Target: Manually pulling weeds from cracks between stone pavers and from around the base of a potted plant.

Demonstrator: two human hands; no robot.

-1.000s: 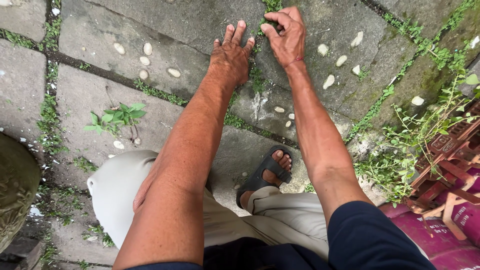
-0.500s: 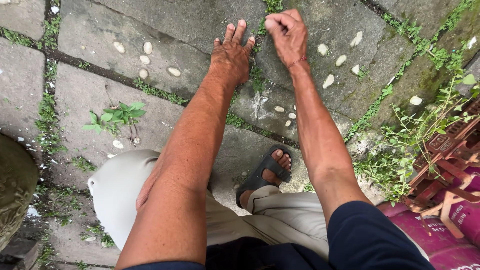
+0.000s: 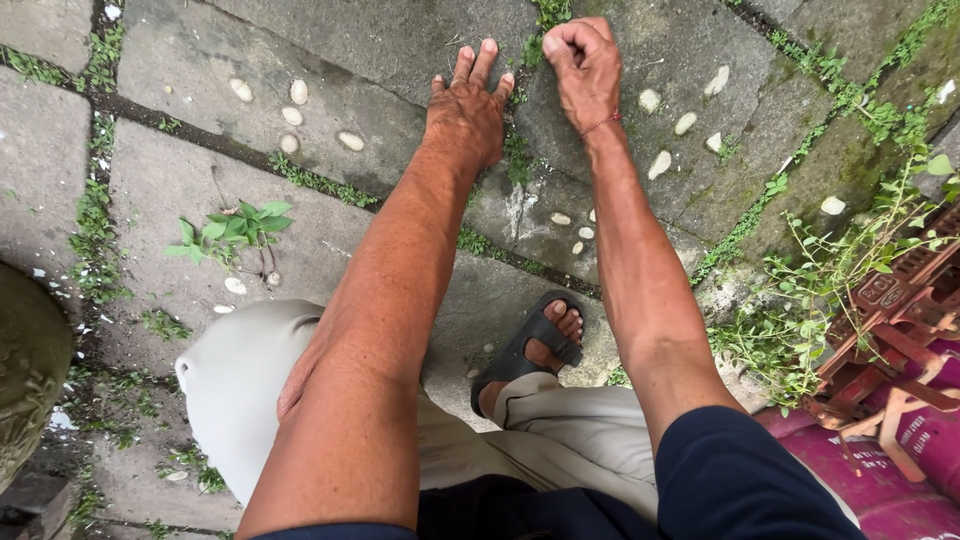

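- Left hand (image 3: 465,120): laid palm down on the far stone paver (image 3: 380,60), fingers extended and slightly fanned, tips pointing away from the person. It holds nothing.
- Right hand (image 3: 583,65): just right of the left hand, curled into a loose fist, thumb and fingertips drawn together above the joint. Whether anything is pinched between them cannot be told; the fingers hide it. A thin red thread (image 3: 601,123) circles the wrist.
- Weeds in the joint (image 3: 520,160): small green plants growing in the gap between pavers, running between the two hands and toward the near side. A further tuft (image 3: 552,12) stands at the far edge, just beside the right fist.
- Pale pebbles (image 3: 686,122) are set into the paver right of the right hand; another group (image 3: 291,115) lies left of the left hand.
- Leafy weed (image 3: 232,227): larger plant on the left paver, well apart from both hands.
- Near side: a foot in a dark sandal (image 3: 530,345) rests between the forearms, with light trousers (image 3: 560,440) below it.
- Right edge: reddish metal frame (image 3: 890,330) among taller greenery (image 3: 800,320).
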